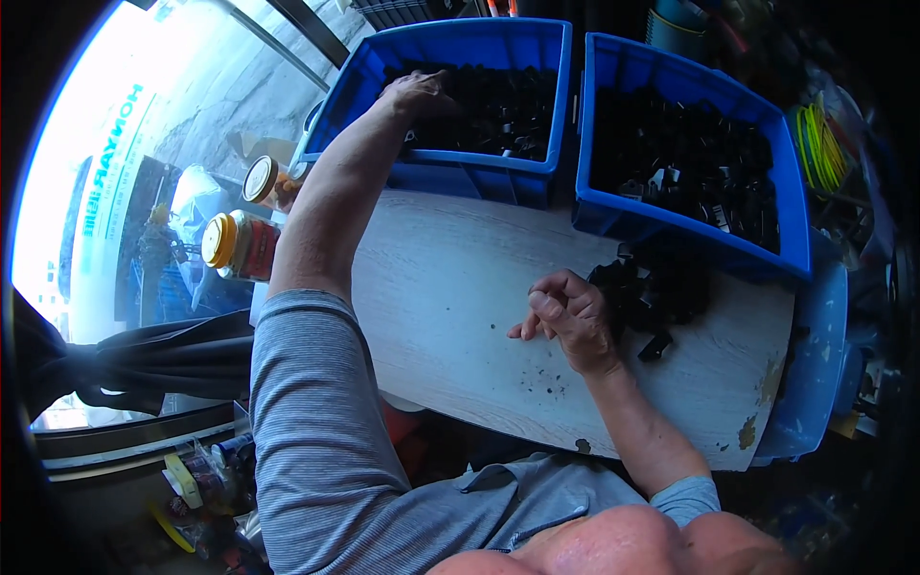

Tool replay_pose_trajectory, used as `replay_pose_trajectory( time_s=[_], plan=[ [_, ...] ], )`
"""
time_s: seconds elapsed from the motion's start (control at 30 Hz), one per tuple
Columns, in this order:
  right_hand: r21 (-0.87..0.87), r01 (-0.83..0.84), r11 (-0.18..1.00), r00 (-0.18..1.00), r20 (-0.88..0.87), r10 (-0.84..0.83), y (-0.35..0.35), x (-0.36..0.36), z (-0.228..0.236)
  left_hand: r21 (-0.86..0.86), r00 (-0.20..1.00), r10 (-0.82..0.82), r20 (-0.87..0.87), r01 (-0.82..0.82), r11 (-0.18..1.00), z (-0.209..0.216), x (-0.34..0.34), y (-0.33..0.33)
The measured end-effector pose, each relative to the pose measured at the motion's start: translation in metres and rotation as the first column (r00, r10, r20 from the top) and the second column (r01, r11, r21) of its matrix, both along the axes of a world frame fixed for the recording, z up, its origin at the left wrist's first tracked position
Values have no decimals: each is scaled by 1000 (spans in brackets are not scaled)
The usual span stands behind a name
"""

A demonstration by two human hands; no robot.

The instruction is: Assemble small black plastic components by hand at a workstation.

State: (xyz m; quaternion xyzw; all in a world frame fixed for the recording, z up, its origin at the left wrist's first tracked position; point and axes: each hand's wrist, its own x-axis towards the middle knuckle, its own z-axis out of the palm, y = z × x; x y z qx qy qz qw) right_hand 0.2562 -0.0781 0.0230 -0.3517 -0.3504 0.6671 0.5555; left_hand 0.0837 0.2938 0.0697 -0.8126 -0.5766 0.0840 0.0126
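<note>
My left hand (419, 93) reaches into the left blue bin (470, 179), which holds many small black parts (494, 110). Its fingers are down among the parts, so their grip is hidden. Over the table (436, 278), my right hand (572, 321) is held with its fingers curled and the thumb against the index finger. Anything between them is too small or hidden to make out. Just right of that hand lies a loose heap of black parts (661, 292), with a single black piece (655, 346) at its near edge.
A second blue bin (690, 235) of black parts stands at the back right. Two lidded jars (251, 244) sit by the window on the left. A pale blue tub (810, 383) is beyond the table's right edge; yellow-green cord (821, 149) hangs above it.
</note>
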Motion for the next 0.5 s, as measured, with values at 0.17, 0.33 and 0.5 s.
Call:
replay_pose_trajectory(
  time_s=[0.17, 0.33, 0.5],
  plan=[
    [-1, -14, 1000, 1000, 7, 14, 1, 5, -4, -12, 994, -76, -75, 76, 997, 12, 16, -5],
    [14, -22, 1000, 1000, 21, 21, 1, 5, -4, 20, 998, -60, -14, 61, 998, 5, 8, 0],
    [2, -13, 1000, 999, 33, 12, 1, 3, 0, 12, 995, -98, 17, 98, 995, 5, -1, 16]
  ],
)
